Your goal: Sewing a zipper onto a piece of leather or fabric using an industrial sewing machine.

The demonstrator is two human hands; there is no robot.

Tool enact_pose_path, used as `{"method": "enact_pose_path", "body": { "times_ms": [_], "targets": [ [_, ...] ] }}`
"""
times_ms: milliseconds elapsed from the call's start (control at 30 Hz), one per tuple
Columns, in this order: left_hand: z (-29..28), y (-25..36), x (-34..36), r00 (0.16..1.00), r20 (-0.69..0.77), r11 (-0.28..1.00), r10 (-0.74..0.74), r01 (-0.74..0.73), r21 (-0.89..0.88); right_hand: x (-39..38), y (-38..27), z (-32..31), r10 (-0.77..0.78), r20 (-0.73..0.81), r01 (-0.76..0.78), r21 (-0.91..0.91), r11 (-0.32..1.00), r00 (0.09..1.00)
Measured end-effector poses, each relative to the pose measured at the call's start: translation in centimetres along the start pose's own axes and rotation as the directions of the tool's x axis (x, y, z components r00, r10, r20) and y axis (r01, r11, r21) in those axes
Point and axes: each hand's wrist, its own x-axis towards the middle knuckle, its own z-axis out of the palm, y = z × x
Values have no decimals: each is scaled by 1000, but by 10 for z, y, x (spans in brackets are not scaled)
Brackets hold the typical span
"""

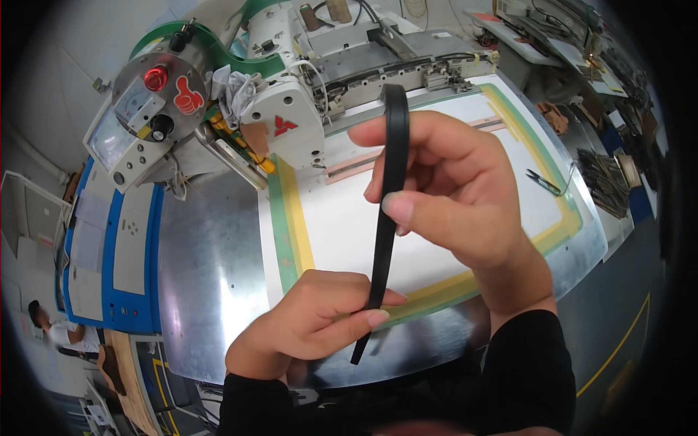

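Gripping, qty 1: blk strap (pixel 395 160), narrow, near upright, top end bent over, lower end slanting to my L; held in the air btwn both hands, above the sheet (pixel 342 225).

My R hand (pixel 465 189): closed on strap's upper part; thumb on near face, index passing behind, tip out past L edge; other fingers curled, partly hidden.

My L hand (pixel 313 312): pinching strap lower down, thumb & index; short tail of strap sticking out below.

Sleeves (pixel 531 363), 2, blk, mine, at the wrists.

Sheet: white, on metal table (pixel 211 254), edged w/ green tape (pixel 282 232) & yellow tape (pixel 299 232). Pink strip (pixel 349 168) on it, dark line lengthwise, partly behind my R hand. Snips (pixel 543 182), dark, at sheet's R edge, well apart from my fingers.

Beyond sheet: machine (pixel 280 138), white, red mark on front; rail (pixel 407 76) running off to R; thread cones (pixel 309 16), 2, up top.

Upper L: control box (pixel 134 94), round, w/ red knob (pixel 155 78) & blk knob (pixel 159 126); cloth (pixel 234 98), white, btwn box & machine. Below: cabinet (pixel 116 240), blue/grey.

Lower L: bench (pixel 131 378), wood; person (pixel 69 336), white top, near it.

Far R: bundle of dark strips (pixel 607 178); yellow floor line (pixel 618 346).
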Motion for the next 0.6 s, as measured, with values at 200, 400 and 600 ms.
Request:
{"method": "enact_pose_path", "body": {
  "times_ms": [200,400,600],
  "targets": [
    [1,-2,6,993,109,999,38,-39,2,-1,-4,-7,-55,-21,54,-17,998,998],
    [-3,-14,9,966,248,997,79,-81,1,1,-5,-10,-107,-24,106,-34,994,994],
    [-1,-25,16,924,366,991,110,-130,31,1,-5,-13,-137,-14,136,-57,989,991]
  ]
}}
